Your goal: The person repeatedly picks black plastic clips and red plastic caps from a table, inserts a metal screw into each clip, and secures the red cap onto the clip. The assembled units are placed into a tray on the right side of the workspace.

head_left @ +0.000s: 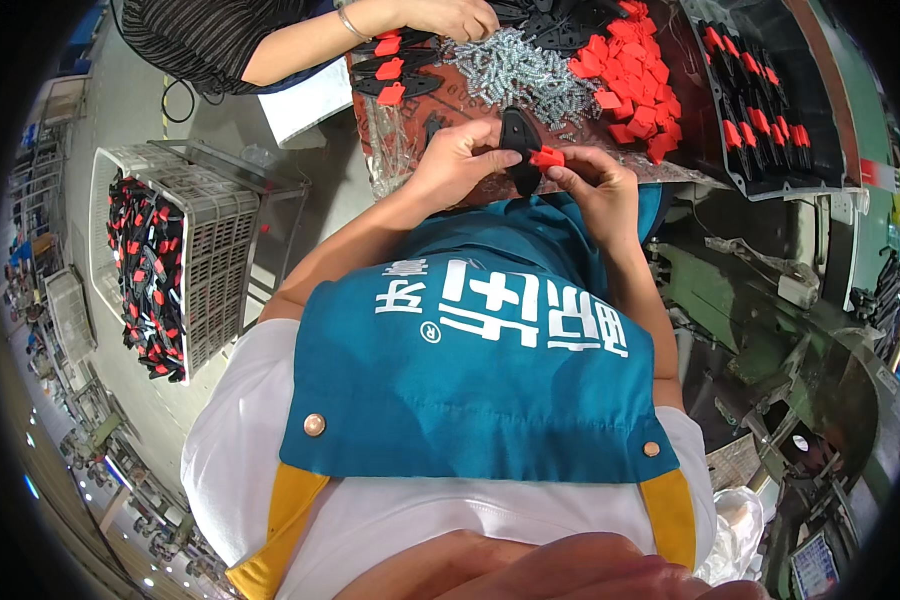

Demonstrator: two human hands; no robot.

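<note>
My left hand point(455, 165) grips a black, pointed-oval plastic part point(519, 135) between thumb and fingers, just above the near edge of the worktable. On its right side, my right hand point(602, 188) pinches a small red plastic piece point(547, 158) against the black part. Whether the two are joined is hard to make out. Beyond my hands lies a heap of small silver metal pieces point(520, 80) that look like springs. A pile of loose red plastic pieces point(635, 85) spreads to its right.
Another person's hand point(455, 18) reaches over the table's far side. Black parts with red pieces point(390, 70) line the left edge. A black bin point(800, 180) at right holds several more. A grey crate point(215, 240) full of them stands at left, and green machinery point(740, 300) at right.
</note>
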